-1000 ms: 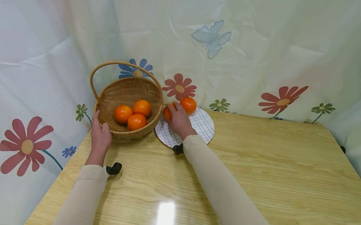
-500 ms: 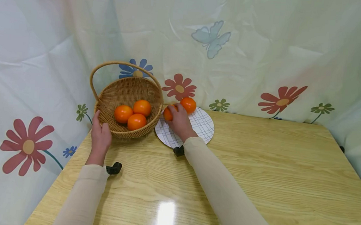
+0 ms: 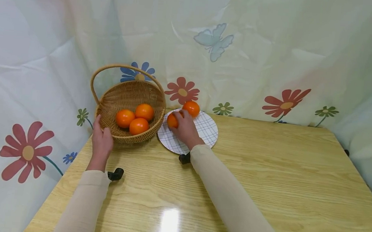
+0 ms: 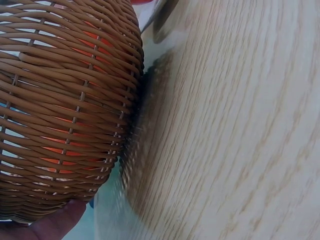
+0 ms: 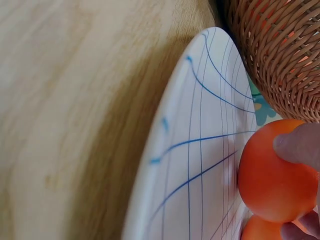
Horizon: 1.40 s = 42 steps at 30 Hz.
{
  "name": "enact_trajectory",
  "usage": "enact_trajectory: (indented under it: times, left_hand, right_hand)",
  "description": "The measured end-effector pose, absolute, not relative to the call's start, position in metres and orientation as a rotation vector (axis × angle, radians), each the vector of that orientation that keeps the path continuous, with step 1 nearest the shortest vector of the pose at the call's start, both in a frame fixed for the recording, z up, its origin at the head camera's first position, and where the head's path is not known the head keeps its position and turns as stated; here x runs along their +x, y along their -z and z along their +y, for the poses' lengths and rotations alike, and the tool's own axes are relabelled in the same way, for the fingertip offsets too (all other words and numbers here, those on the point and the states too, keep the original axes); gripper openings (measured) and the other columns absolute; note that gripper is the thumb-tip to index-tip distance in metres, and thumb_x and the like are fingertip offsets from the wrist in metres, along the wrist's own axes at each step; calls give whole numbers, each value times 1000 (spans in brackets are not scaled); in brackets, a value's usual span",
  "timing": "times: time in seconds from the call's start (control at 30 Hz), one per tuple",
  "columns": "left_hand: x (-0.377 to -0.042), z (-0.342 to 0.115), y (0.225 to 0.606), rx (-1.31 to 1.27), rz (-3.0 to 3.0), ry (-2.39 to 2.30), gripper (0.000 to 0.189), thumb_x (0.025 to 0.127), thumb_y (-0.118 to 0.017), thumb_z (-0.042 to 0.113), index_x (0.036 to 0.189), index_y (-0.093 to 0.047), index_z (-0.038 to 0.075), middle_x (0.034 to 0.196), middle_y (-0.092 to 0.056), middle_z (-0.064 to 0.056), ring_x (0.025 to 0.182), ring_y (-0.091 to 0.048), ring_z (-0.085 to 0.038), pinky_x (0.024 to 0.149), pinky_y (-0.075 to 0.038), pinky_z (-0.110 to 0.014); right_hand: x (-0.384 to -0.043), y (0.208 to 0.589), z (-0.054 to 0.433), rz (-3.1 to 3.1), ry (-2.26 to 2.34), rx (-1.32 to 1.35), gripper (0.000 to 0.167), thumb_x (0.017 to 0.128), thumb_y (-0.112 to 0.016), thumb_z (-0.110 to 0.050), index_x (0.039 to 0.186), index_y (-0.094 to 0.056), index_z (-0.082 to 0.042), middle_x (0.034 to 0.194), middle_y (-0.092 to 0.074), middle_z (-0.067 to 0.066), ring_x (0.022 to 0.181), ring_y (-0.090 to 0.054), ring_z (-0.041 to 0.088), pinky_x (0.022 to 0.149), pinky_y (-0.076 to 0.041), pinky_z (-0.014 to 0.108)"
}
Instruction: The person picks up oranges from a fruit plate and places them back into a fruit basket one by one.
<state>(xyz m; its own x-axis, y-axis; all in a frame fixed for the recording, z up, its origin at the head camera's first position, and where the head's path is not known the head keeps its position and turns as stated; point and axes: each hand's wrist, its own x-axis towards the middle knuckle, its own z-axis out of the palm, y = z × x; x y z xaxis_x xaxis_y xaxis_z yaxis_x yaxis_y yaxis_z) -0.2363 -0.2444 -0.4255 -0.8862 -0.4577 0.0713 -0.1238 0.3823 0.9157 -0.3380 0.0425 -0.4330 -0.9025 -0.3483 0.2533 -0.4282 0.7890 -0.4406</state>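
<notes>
A brown wicker basket with an arched handle stands at the back left, with three oranges inside. My left hand holds the basket's near left side; in the left wrist view the thumb presses the weave low down. Just right of the basket lies a white plate with a blue grid pattern. My right hand grips an orange over the plate's left part, thumb and fingertips on its sides. Another orange sits at the plate's back edge, partly hidden below the held one in the right wrist view.
The wooden table stretches off to the right and toward the front. A flower-printed curtain hangs right behind the basket and plate, and along the left side too. Black wrist cameras stick out beside both cuffs.
The right hand and its orange have shifted slightly toward me on the plate, away from the back. The left hand stays on the basket. The whole head view has tilted a little.
</notes>
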Motion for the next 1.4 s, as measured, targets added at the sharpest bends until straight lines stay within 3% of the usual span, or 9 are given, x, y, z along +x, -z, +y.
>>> enact_trajectory:
  times: [0.87, 1.4]
  left_hand:
    - [-238, -246, 426, 506, -2342, 1496, 60, 98, -22, 28, 157, -9, 28, 164, -8, 4, 149, -12, -21, 121, -15, -45]
    - [-239, -246, 427, 484, -2332, 1500, 60, 97, -22, 27, 157, -10, 28, 164, -8, 5, 149, -12, -19, 121, -15, -44]
  right_hand:
    - [-312, 428, 53, -2785, -866, 612, 59, 81, -77, -30, 133, -52, -17, 138, -40, 12, 123, -45, 31, 105, -44, 46]
    - [-298, 415, 56, -2663, -942, 654, 59, 82, -76, -24, 135, -50, -16, 138, -40, 13, 122, -49, 32, 103, -46, 46]
